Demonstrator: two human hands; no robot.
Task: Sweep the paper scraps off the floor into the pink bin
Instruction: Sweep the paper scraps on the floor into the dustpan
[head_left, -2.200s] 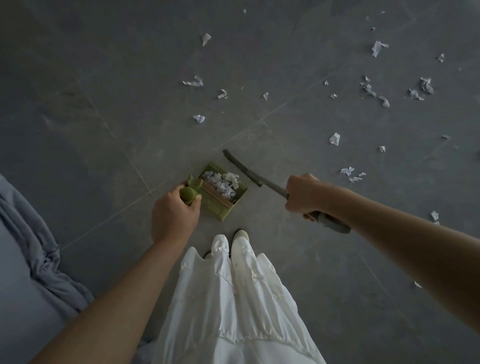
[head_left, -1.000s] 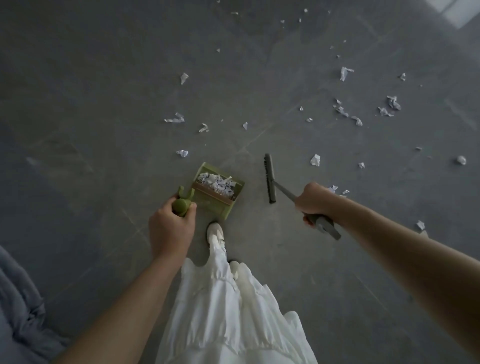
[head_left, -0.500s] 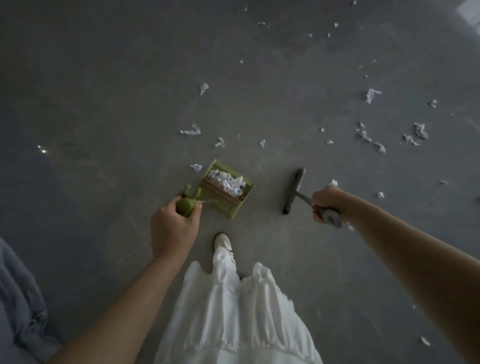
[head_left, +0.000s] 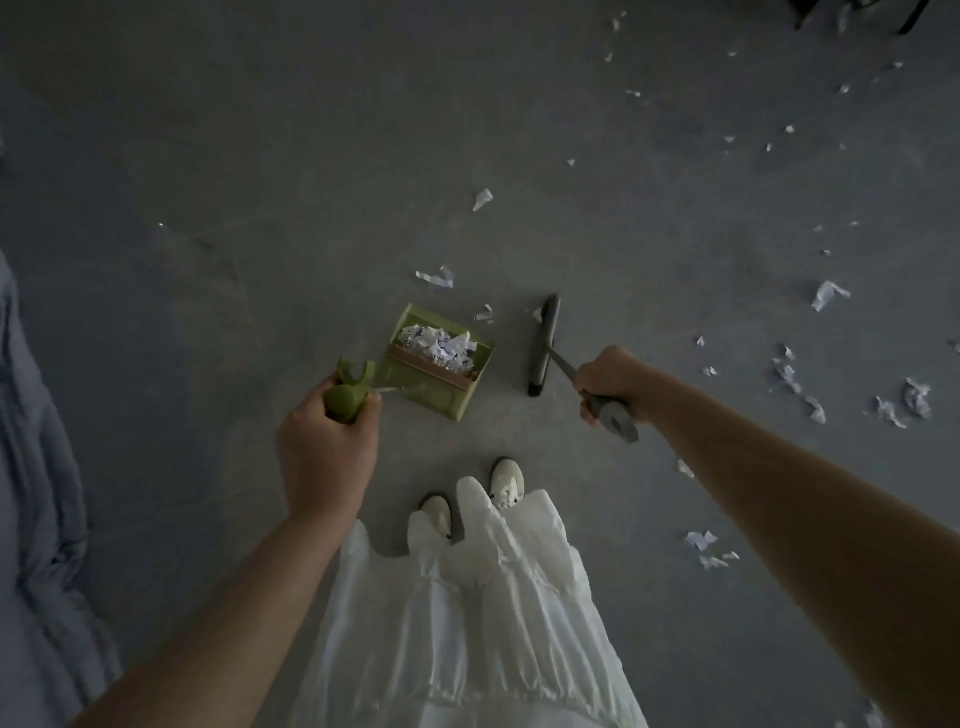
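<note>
Left hand (head_left: 324, 457), lower centre-left of frame: fingers curled tight round the green knob at the top of the dustpan handle (head_left: 345, 402). Thumb side faces the pan. Nothing else in that hand.

Dustpan (head_left: 436, 364), green, sits at mid-frame on the grey floor (head_left: 208, 156), just up and right of the left hand. A heap of white paper scraps lies inside it, against the far wall.

Right hand (head_left: 610, 382), right of centre: fist closed round the grey broom handle (head_left: 613, 415), whose end sticks out below the hand toward lower right. Broom head (head_left: 543, 345) is a dark bar standing nearly vertical in the frame, just right of the dustpan and apart from it.

Loose scraps (head_left: 436, 278) on the floor: a few small ones just above the dustpan and beside the top of the broom head; one higher at upper centre; many scattered over the right side and upper right; a small group at lower right beside the right forearm.

No pink bin in view.

White skirt (head_left: 467, 623) and two white shoes (head_left: 506, 483) at bottom centre. Blue-grey cloth (head_left: 36, 519) along the left edge.
</note>
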